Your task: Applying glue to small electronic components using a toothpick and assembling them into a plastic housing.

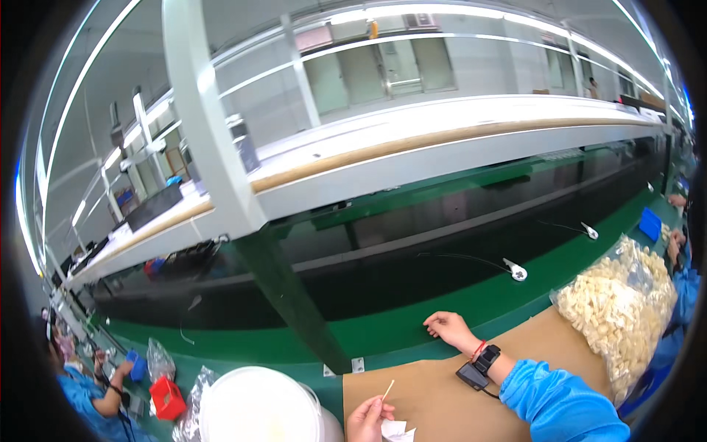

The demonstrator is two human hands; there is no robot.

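Observation:
My left hand (366, 421) is at the lower edge, its thumb and fingers closed on a thin pale stick (388, 390) that points up. White paper-like scraps (398, 431) lie against or under that hand; whether it grips them too I cannot tell. Farther forward, my right hand (449, 329) reaches over the green edge of the line (398, 331). Its fingers are loosely bent and apart, with nothing visible in them. A brown sheet (434, 376) covers the bench beneath my right forearm.
A white bucket (258, 405) stands left of my left hand. At right lies a clear bag of pale small parts (615, 302). White parts with thin wires, one nearer (518, 272), rest on the line. A green post (294, 295) rises ahead. Co-workers sit at both sides.

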